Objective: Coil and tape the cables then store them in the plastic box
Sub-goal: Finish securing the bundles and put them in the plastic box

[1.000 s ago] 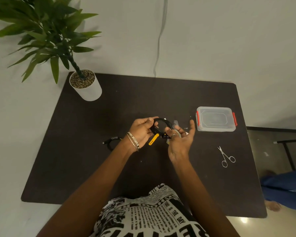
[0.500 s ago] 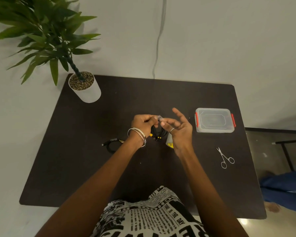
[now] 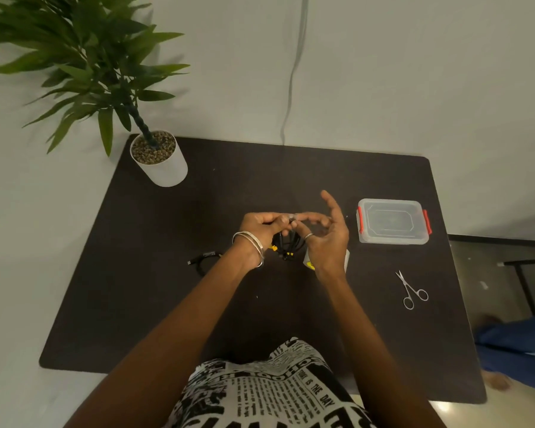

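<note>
hanging below both hands' grip | coiled cable (image 3: 286, 244) | above table (image 3: 167, 273)

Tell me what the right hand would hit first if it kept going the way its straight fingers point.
The right hand points its straight fingers up and away toward the table's far edge. That line looks free; the plastic box sits off to its right, though depth is uncertain.

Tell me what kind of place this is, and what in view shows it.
Probably a plain indoor room set up as a small work or demo station. A dark table stands against a bare white wall, with a potted plant, scissors and a lidded plastic box laid out.
</note>
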